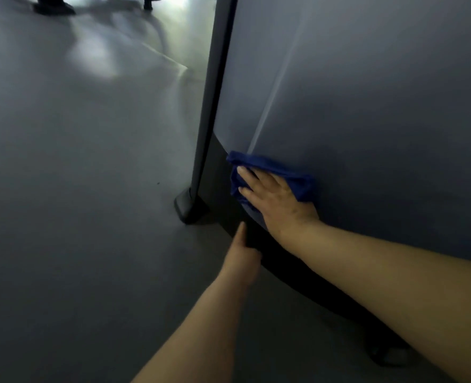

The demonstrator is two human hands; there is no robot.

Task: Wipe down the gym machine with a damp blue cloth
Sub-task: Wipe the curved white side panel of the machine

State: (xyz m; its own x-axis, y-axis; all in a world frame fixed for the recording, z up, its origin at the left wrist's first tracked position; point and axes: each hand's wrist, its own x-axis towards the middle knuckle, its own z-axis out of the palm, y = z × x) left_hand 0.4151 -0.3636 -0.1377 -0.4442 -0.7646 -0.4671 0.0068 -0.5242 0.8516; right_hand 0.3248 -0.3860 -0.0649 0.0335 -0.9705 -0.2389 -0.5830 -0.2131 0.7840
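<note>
Right hand [277, 200] flat on the blue cloth [270, 168], fingers [249, 175] spread apart and pressing it against the low edge of the grey side panel [353, 106] of the gym machine. The cloth is bunched, poking out above and ahead of the fingertips, with a fold trailing behind the knuckles toward the wrist. It is pinned under the palm, not gripped.

Left hand [242, 255] sits lower, just below the right wrist, index finger extended toward the dark base strip [284, 261] under the panel; the other fingers curl in, and whether they touch the strip I cannot tell.

Now the risks. The cloth is held only by flat pressure, so if the palm lifts or slides faster than the fabric, it could slip out below the fingers and drop to the floor [76, 189]. The panel ends just under the fingertips, so a stroke carried further down may run off the curved lower edge onto the dark strip and lose contact. Ahead of the fingers stands the dark upright post [215, 106] with its foot [190, 207]; a long sweep that way could knock the knuckles into it. And a bunched cloth wipes unevenly, probably leaving streaks.
</note>
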